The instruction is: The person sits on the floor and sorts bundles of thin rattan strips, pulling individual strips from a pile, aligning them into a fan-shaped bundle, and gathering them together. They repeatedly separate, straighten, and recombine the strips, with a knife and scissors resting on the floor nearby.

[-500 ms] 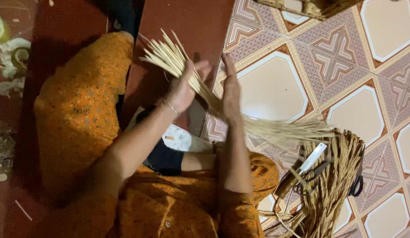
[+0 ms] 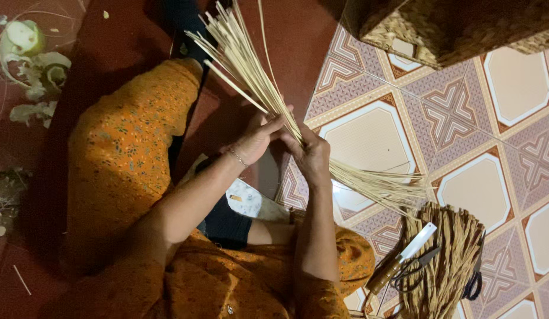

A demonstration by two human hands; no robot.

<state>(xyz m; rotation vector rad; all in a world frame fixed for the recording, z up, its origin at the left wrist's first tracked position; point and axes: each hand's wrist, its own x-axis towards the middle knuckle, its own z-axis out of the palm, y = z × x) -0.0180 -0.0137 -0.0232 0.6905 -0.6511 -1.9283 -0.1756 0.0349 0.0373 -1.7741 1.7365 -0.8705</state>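
Observation:
A bundle of thin pale reed strips (image 2: 245,65) runs slantwise from the upper left to the lower right, fanning out at both ends. My left hand (image 2: 255,137) and my right hand (image 2: 311,155) both grip the bundle near its middle, fingers wrapped around the strips, the two hands close together. A thin bracelet sits on my left wrist. My knees in orange patterned cloth are below the hands.
A woven basket (image 2: 457,26) stands at the top right on the patterned tile floor (image 2: 481,183). A flat mat of brown woven strips (image 2: 448,266) lies at the lower right with a white-handled knife (image 2: 404,254) and scissors (image 2: 472,280) on it. Pale scraps (image 2: 32,65) lie at the upper left.
The view has shifted so the basket now shows. My hands have closed tighter around the bundle, which is tilted more steeply with its upper ends higher.

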